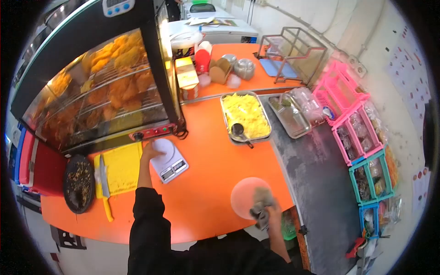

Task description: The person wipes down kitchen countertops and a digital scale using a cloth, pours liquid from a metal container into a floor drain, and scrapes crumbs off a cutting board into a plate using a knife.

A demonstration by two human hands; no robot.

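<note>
orange smooth tabletop point(206, 206) with a white-lilac flat digital kitchen scale point(175, 163) on its left half, between the yellow board and the metal tray. left hand point(150, 150) at the scale's left edge, palm down; fingers blurred, cannot tell if they grip or only touch. right hand point(273, 211) closed around a grey-brown crumpled cloth point(262, 200), at the right side of a translucent round plastic bowl point(242, 192) near the front right edge; cannot tell if the cloth touches it.

behind the bowl, a rectangular silver metal tray point(262, 138) full of yellow shredded food point(245, 110), black-handled round scoop point(237, 129) resting in it. left of the scale: yellow rectangular cutting board point(126, 165), long steel knife with yellow handle point(104, 181) lying along its left side, handle past the front edge. further left, dark oval plate point(81, 206) with crumbs. behind these, black-framed glass display cabinet point(159, 68) holding orange fried food point(126, 89) on racks.
</note>
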